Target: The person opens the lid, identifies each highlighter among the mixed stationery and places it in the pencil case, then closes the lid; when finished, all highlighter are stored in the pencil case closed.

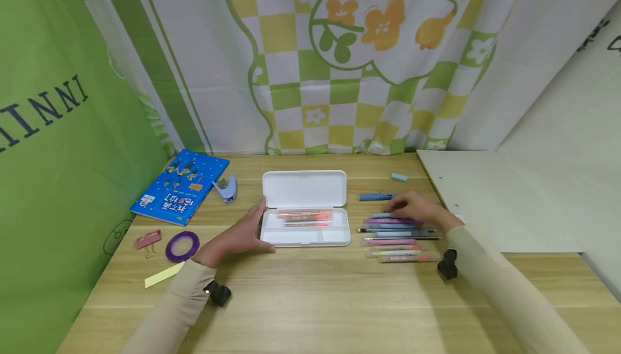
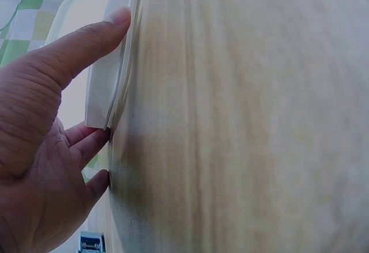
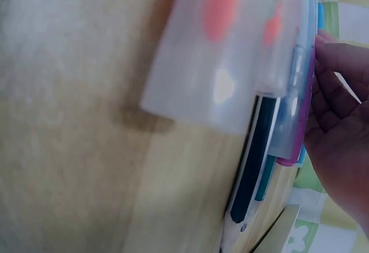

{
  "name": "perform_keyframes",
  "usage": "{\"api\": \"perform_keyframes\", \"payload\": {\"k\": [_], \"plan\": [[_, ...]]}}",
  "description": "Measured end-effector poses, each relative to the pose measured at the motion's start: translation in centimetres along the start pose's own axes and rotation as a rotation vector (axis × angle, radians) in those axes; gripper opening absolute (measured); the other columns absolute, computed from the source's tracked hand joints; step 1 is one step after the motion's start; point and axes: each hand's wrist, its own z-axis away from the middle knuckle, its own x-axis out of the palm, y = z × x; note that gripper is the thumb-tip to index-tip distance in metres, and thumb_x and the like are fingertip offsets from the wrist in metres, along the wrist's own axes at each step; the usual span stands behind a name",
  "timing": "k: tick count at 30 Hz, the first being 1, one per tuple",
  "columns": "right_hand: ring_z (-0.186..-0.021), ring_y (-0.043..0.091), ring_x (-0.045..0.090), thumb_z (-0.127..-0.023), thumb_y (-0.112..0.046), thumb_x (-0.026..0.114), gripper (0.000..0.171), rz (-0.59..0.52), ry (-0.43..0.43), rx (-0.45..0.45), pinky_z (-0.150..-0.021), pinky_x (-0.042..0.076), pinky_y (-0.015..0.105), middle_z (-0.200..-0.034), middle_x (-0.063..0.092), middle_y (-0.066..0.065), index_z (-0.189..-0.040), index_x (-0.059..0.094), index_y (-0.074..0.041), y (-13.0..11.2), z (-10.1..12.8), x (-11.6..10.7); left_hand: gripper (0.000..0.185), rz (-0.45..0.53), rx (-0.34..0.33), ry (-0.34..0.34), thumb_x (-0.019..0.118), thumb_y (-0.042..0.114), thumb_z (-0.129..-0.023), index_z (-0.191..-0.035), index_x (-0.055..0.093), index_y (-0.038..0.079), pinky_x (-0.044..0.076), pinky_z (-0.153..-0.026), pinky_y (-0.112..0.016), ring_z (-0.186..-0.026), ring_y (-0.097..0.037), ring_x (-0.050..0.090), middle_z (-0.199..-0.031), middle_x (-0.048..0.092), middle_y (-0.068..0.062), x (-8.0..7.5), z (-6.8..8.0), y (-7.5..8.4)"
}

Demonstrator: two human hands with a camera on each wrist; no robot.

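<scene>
Left hand [image 1: 241,234]: fingers straight against case [image 1: 304,234] left edge.
Right hand [image 1: 414,208]: fingers relaxed on pens [image 1: 395,235], holding none.
Table [image 1: 315,300]: bare front.

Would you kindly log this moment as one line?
left hand: steadies pencil case | right hand: on pens | case open

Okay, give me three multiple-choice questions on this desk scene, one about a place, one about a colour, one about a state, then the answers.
1. Where does the blue book lie? A left of the white plastic pencil case B right of it C inside it
2. What colour is the tape ring? A red B purple C white
3. How is the pencil case's lid? A shut B open C missing

A: the book sits at the wooden desk's left.
B: the ring by the pink clip is purple.
B: the lid stands back while the left hand touches the case.
</scene>
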Motion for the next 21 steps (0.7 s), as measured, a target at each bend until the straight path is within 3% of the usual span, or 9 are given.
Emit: {"api": "perform_keyframes", "payload": {"k": [6,12,16,21], "plan": [[-0.095,0.02,0.06,-0.089,-0.009,0.065,0.018,-0.081,0.062,-0.004,-0.078,0.049,0.031,-0.107,0.067,0.016,-0.104,0.072,-0.001,-0.8,0.4,0.0,0.131,-0.003,0.001,-0.005,0.085,0.041,-0.067,-0.149,-0.007,-0.001,0.022,-0.111,-0.049,-0.138,-0.036,0.023,-0.15,0.02,-0.025,0.0,0.0,0.2],[-0.105,0.029,0.059,-0.09,-0.012,0.064,0.021,-0.171,0.069,-0.089,-0.082,0.05,0.032,-0.115,0.063,0.02,-0.106,0.071,-0.001,-4.6,-0.2,1.2,0.13,-0.02,0.002,-0.002,0.084,0.041,-0.067,-0.149,-0.007,-0.001,0.023,-0.111,-0.048,-0.138,-0.036,0.022,-0.15,0.02,-0.025,0.0,0.0,0.2],[-0.103,0.031,0.059,-0.091,-0.006,0.061,0.02,-0.234,0.021,-0.205,-0.08,0.051,0.032,-0.113,0.064,0.021,-0.106,0.07,0.002,-7.7,-1.6,3.4,0.129,-0.023,0.003,-0.002,0.084,0.04,-0.068,-0.149,-0.007,-0.001,0.023,-0.111,-0.049,-0.139,-0.037,0.02,-0.151,0.016,-0.026,-0.1,0.0,0.3],[-0.09,0.02,0.062,-0.089,-0.002,0.062,0.017,-0.237,-0.032,-0.357,-0.072,0.05,0.027,-0.101,0.068,0.016,-0.102,0.071,0.005,-12.1,-3.7,7.6,0.13,-0.017,-0.002,-0.004,0.084,0.041,-0.067,-0.149,-0.007,-0.002,0.022,-0.111,-0.05,-0.139,-0.037,0.02,-0.152,0.016,-0.025,-0.1,0.1,0.3]]}}
